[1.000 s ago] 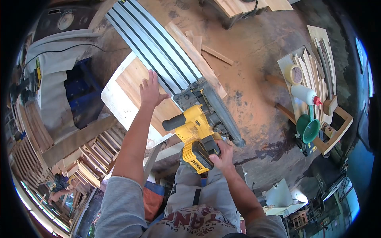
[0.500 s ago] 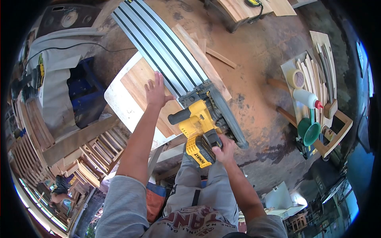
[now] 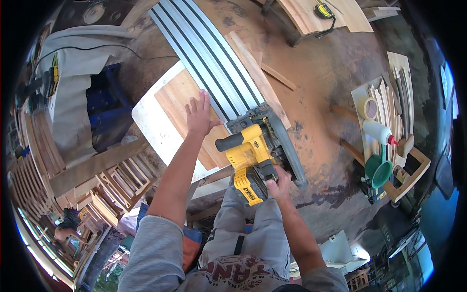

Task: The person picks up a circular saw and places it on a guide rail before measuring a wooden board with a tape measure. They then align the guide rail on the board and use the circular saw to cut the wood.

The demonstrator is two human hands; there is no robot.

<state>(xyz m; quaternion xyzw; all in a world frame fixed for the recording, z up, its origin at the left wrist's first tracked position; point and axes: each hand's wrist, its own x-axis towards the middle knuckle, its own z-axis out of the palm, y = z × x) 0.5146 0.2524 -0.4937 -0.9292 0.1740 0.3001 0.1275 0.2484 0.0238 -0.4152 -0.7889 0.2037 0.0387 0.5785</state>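
A yellow and black cordless track saw (image 3: 252, 145) sits at the near end of a long silver guide rail (image 3: 210, 53) with black strips. Its rear handle is in my right hand (image 3: 280, 184), whose fingers are partly hidden behind it. My left hand (image 3: 198, 118) lies with fingers spread on a brown wooden board (image 3: 175, 97), beside the rail's left edge. That board rests on a white panel (image 3: 154, 130). Along the rail's right side, a strip of wood (image 3: 276, 104) sticks out. The saw's blade is hidden.
On the right, a wooden stand holds wood strips, a tape roll (image 3: 368, 108), a white bottle (image 3: 377, 131) and a green funnel-like container (image 3: 378, 171). A tape measure (image 3: 322, 10) lies on a wooden table at the top. Wooden frames (image 3: 129, 177) are stacked on the left.
The whole view has shifted slightly, so things appear a little further right and lower. My hands, the saw and the rail keep about the same places relative to each other.
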